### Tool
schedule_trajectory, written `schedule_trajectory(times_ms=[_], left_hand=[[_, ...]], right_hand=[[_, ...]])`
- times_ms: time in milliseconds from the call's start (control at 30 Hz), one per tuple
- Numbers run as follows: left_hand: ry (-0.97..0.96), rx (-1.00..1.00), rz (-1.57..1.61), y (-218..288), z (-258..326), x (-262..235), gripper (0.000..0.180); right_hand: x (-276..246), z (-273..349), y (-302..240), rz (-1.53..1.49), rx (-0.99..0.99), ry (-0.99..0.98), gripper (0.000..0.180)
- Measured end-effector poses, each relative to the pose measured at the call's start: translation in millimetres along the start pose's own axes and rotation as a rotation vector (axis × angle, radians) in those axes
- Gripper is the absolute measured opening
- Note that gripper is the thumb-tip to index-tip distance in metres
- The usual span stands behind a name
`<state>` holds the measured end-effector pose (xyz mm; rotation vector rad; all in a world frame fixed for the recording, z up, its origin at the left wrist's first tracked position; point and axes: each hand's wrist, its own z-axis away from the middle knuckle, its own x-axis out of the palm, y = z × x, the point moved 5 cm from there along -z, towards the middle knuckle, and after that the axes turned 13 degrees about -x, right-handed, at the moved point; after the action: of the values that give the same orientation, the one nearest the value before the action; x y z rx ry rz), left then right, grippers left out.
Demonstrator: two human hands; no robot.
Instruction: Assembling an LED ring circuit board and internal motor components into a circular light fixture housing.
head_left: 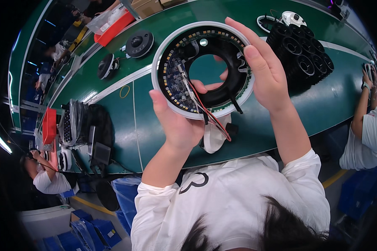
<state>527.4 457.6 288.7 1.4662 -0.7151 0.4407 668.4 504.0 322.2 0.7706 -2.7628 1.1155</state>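
Observation:
Both hands hold up a round ring assembly (pixel 203 69) above the green table (pixel 322 104). It has a white outer rim, a black inner ring and a curved circuit board with small lights. Red and black wires (pixel 209 115) hang from its lower edge. My left hand (pixel 176 123) grips the lower left rim, thumb on the rim and fingertips showing through the centre hole. My right hand (pixel 262 69) clasps the right side, thumb on the rim. A white piece (pixel 215 136) lies on the table just under the assembly.
Several stacked black ring parts (pixel 301 52) and a white dome unit (pixel 292 17) sit at the top right. Black dome parts (pixel 138 42), (pixel 106 66) and a red tray (pixel 113 26) lie at the upper left. Wrapped black parts (pixel 77 123) sit left. Co-workers stand at the right (pixel 364 134) and left (pixel 46 178).

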Motion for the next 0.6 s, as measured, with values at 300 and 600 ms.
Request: schedule_trajectory(times_ms=[300,600], left_hand=[[-0.074,0.011,0.020,0.9,-0.8,-3.1,0.055],[-0.019,0.016,0.059,2.6,0.8,1.8,0.062]], right_hand=[[3.2,-2.4,-2.6,0.025,-0.027,-0.065,0.050],[0.0,-6.9,3.5,0.084,-0.052,-0.121,0.049]])
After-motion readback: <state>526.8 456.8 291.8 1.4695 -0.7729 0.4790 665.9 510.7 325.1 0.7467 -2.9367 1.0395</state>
